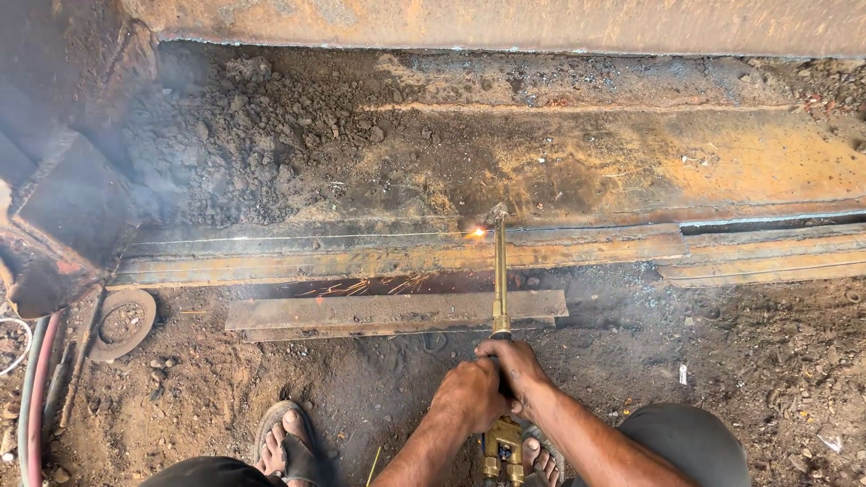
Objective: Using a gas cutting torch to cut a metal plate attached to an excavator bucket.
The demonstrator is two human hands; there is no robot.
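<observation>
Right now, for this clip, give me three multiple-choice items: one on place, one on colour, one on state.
1. Where is the torch tip?
A. On the rusty plate's edge
B. On the metal ring
C. On a foot

2. What colour is the torch tube?
A. Blue
B. Brass yellow
C. White

3. What state is the torch in?
A. Lying unlit
B. Lit, throwing sparks
C. Hung on a wall

Key: 1 A, the tip glows at the plate's edge. 2 B, the tube shines brass. 3 B, both hands, left hand and right hand, grip it while sparks fly below.
</observation>
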